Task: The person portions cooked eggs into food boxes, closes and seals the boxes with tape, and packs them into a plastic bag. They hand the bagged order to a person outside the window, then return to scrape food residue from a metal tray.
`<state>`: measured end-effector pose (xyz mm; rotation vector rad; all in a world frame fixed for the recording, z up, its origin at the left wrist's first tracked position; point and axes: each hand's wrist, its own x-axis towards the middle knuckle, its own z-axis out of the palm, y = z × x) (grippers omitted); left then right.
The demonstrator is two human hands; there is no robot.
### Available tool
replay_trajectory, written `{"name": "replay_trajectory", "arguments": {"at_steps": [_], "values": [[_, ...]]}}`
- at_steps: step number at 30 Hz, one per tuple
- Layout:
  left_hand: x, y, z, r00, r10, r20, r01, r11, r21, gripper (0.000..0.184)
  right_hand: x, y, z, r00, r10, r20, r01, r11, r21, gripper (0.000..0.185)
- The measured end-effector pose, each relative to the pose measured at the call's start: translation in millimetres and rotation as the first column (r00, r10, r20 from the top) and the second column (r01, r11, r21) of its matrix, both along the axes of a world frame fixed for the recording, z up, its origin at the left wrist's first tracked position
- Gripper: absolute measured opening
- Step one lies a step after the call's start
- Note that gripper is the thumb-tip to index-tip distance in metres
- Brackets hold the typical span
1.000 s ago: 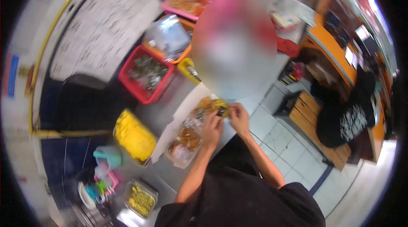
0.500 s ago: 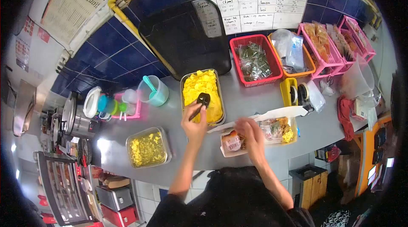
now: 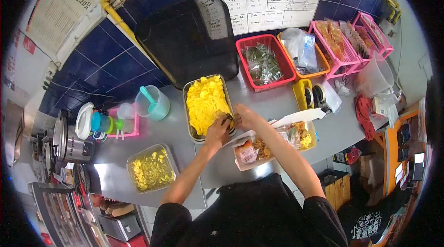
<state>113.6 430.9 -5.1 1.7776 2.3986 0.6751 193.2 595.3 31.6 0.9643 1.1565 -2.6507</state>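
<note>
At the worktop [image 3: 268, 103], a person's left hand [image 3: 218, 131] pinches a dark tool [image 3: 227, 118] at the right side of a tray [image 3: 196, 138] of yellow food [image 3: 206, 99]; the right hand [image 3: 246, 117] hovers just beside, its grip unclear, forearm crossing a filled box [image 3: 302, 116].

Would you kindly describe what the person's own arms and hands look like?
The left hand and right hand are bare, with no gloves showing. Short black sleeves leave the forearms uncovered; the black top bears a small pale mark.
</note>
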Motion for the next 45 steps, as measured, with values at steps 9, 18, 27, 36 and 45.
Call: {"name": "replay_trajectory", "arguments": {"at_steps": [9,18,27,36,45], "values": [[-2.0,4.2,-0.5,0.982,0.095,0.164,-0.101,0.994,0.029,0.013,1.0,11.0,-48.3,0.999,0.039,0.019,-0.040,0.998,0.047,0.032],[-12.1,6.8,14.9,0.873,0.291,0.392,-0.346,0.935,0.076,0.019,-0.4,12.2,-42.1,0.986,0.073,0.152,-0.072,0.997,-0.012,0.027],[-22.4,-11.5,8.5,0.709,0.353,0.611,-0.576,0.790,0.212,0.017,-12.8,15.4,24.6,0.973,0.173,0.153,-0.210,0.938,0.275,0.032],[-37.7,-21.5,21.7,0.299,0.036,0.954,-0.777,0.590,0.221,0.014,-25.2,9.8,32.3,0.967,0.190,-0.171,-0.141,0.955,0.261,0.051],[-37.7,-27.2,21.2,0.122,-0.103,0.987,-0.858,0.488,0.157,0.019,-8.9,-4.3,57.4,0.985,0.035,-0.169,0.048,0.884,0.464,0.041]]}}
